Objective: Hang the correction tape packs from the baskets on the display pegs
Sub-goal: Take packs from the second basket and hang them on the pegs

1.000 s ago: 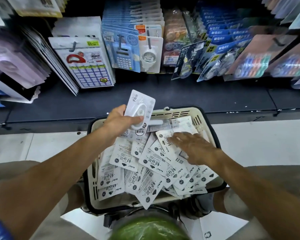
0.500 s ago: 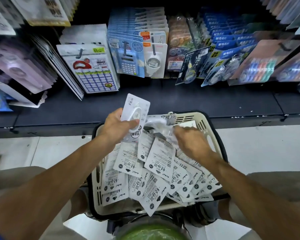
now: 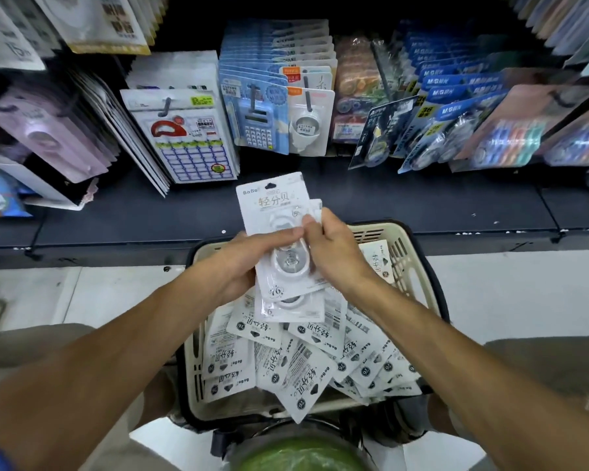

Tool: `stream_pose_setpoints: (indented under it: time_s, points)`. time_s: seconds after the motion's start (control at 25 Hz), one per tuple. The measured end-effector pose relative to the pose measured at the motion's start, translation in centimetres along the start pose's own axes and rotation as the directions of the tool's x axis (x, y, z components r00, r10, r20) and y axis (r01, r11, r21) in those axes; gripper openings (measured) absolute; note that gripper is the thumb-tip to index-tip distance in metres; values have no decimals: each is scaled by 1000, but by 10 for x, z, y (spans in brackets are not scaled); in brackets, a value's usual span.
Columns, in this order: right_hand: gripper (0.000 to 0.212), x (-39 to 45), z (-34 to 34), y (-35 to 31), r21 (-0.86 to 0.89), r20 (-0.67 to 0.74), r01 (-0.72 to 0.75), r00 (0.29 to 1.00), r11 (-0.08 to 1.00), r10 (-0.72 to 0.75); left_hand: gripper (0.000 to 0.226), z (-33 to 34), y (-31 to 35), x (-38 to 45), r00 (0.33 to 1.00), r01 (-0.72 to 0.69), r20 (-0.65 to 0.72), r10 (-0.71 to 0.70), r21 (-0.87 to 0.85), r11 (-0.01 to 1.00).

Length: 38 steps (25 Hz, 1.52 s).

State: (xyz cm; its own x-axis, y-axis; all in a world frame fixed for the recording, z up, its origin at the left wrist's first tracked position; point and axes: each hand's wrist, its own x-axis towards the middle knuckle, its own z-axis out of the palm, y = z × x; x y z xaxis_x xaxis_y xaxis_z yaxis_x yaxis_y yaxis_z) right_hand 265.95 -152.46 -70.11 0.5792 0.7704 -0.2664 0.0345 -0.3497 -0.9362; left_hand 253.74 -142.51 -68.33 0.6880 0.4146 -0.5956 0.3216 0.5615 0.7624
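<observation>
A cream basket [image 3: 419, 266] sits below me, holding several white correction tape packs [image 3: 286, 368] lying face down. Above its far rim both hands hold a small stack of the same packs [image 3: 279, 205], face up, with a round white dispenser showing through the blister. My left hand [image 3: 249, 256] grips the stack from the left, thumb across the front. My right hand [image 3: 334, 249] pinches the stack's right edge. On the display behind, a matching white pack [image 3: 308, 124] hangs on a peg [image 3: 307, 96] beside blue calculator packs [image 3: 255, 120].
A dark shelf ledge [image 3: 422, 205] runs under the hanging goods. Label sheets [image 3: 187, 137] hang at the left, blue tape packs [image 3: 456, 107] at the right. Pale floor tiles lie either side of the basket. A green rounded object [image 3: 296, 453] sits at the bottom edge.
My right hand has left the basket and brought another pack onto the one in my left hand. Both hands have risen with the stack.
</observation>
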Motion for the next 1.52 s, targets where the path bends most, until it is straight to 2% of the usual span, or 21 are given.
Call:
stream_pose_setpoints:
  time_s: [0.08, 0.12, 0.16, 0.2, 0.24, 0.28, 0.32, 0.4, 0.44, 0.48, 0.52, 0.6, 0.64, 0.76, 0.84, 0.92, 1.04, 1.12, 1.2, 1.32, 1.52]
  points:
    - [25, 2, -17, 9, -21, 150, -12, 989, 1000, 15, 47, -5, 3, -5, 989, -2, -145, 13, 73, 997]
    - [20, 4, -33, 19, -136, 240, 1, 970, 991, 32, 38, -9, 5, -5, 977, -6, -212, 21, 71, 997]
    - [36, 4, -50, 32, -405, 334, 94, 941, 909, 52, 30, -14, 7, -4, 962, -14, -273, 26, 46, 999]
    - [68, 2, -63, 51, -695, 413, 223, 902, 684, 125, 26, -19, 9, -4, 946, -19, -323, 24, 18, 1000]
    - [95, -4, -69, 73, -824, 479, 361, 856, 437, 195, 26, -23, 11, -4, 933, -16, -359, 17, 6, 1000]
    - [108, -12, -68, 91, -823, 550, 474, 802, 314, 233, 26, -25, 13, -4, 923, -6, -384, 7, 5, 1000]
    - [108, -19, -63, 105, -782, 613, 544, 761, 305, 215, 27, -26, 14, -4, 916, 4, -400, -1, 7, 1000]
    - [81, -24, -50, 117, -687, 682, 618, 730, 382, 44, 26, -28, 14, -4, 906, 0, -422, 2, 6, 1000]
    - [59, -23, -46, 115, -659, 648, 605, 758, 447, -70, 25, -28, 15, -5, 902, -10, -431, 14, 11, 1000]
    - [40, -19, -46, 109, -633, 555, 545, 815, 550, -169, 24, -27, 17, -7, 902, -22, -431, 35, 35, 999]
    - [32, -14, -50, 100, -568, 427, 444, 879, 693, -213, 24, -25, 22, -9, 907, -31, -416, 68, 95, 995]
    - [29, 3, -63, 70, -333, 192, 246, 963, 910, -190, 25, -20, 46, -20, 916, -69, -366, 165, 260, 963]
    - [25, 12, -70, 50, -199, 113, 206, 976, 958, -186, 26, -19, 66, -29, 917, -111, -335, 218, 309, 945]
    - [24, 29, -76, -26, 68, 35, 261, 964, 963, -264, 32, -16, 144, -67, 873, -366, -199, 446, 341, 866]
    - [27, 25, -67, -74, 113, 19, 340, 939, 934, -344, 39, -19, 189, -97, 769, -520, -146, 623, 424, 741]
    - [26, 17, -55, -106, 125, 2, 413, 909, 902, -417, 43, -33, 213, -115, 694, -572, -176, 698, 453, 684]
    - [24, 9, -35, -156, 105, -41, 510, 860, 854, -509, 57, -63, 227, -126, 670, -593, -285, 686, 350, 725]
    - [22, 14, -27, -194, 49, -119, 574, 816, 818, -566, 49, -70, 230, -131, 662, -631, -308, 683, 260, 730]
    - [32, 25, -26, -224, 24, -222, 593, 789, 805, -574, 48, -66, 227, -134, 655, -662, -296, 695, 218, 717]
    - [41, 34, -41, -236, -12, -385, 536, 777, 844, -499, 45, -54, 222, -132, 653, -687, -277, 705, 175, 705]
    - [31, 28, -57, -216, -161, -407, 395, 808, 905, -425, 42, -43, 220, -131, 666, -695, -259, 700, 127, 708]
